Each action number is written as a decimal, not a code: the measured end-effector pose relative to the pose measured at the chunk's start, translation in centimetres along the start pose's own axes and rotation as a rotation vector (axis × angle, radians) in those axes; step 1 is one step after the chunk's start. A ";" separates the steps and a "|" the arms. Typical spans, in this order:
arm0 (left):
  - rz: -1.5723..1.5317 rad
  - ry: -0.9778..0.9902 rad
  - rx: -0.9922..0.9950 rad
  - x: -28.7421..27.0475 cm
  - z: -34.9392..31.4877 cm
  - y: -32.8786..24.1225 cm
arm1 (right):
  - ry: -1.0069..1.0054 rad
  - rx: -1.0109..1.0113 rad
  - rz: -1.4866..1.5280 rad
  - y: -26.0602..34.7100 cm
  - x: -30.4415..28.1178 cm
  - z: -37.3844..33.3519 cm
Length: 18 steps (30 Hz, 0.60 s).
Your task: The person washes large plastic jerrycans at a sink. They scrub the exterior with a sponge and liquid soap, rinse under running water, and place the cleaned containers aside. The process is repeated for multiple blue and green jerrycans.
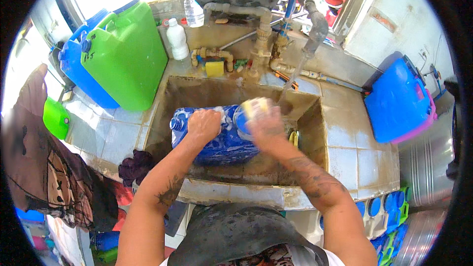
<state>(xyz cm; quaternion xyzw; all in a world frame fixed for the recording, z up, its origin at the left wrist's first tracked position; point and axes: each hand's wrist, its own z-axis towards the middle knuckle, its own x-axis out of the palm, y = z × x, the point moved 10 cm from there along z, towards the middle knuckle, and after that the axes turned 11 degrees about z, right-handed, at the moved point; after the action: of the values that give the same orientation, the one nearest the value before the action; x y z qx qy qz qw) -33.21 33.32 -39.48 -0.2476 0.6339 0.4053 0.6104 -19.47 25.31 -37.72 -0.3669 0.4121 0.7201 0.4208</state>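
- Left hand (204, 124): its fingers curl down over the blue jug (224, 150).
- Right hand (268, 128): its blurred fingers wrap a pale pad (256, 107).
- Blue jug: lies soapy in the sink (313, 140), neck toward its left edge.
- White bottle (176, 40): stands near the far left corner.

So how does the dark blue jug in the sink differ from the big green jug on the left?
The dark blue jug is down in the sink; the green jug is up on the tiled counter. The dark blue jug carries white suds; the green jug shows none. The left hand grips the dark blue jug, while no hand touches the green jug. Both have a short round spout.
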 end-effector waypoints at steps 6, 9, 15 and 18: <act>-0.100 -0.072 0.036 -1.1 -5.6 -0.8 | 0.617 0.210 0.096 -1.6 2.6 2.8; -0.278 -0.242 -0.010 -0.7 -6.5 1.4 | 0.136 0.244 0.665 -8.7 3.5 -1.9; -0.908 -0.252 -0.410 13.9 -9.7 10.8 | -0.037 0.167 0.345 -5.8 3.4 -7.9; -0.576 -0.019 -0.432 10.1 -8.3 6.3 | -0.183 0.044 0.560 5.0 -3.6 -1.1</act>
<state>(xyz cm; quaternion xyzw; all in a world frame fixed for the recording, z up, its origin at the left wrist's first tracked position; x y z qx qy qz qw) -44.36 31.86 -48.55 -0.5354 0.4322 0.3436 0.6391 -22.49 21.73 -33.60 -0.1630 0.4733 0.8291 0.2489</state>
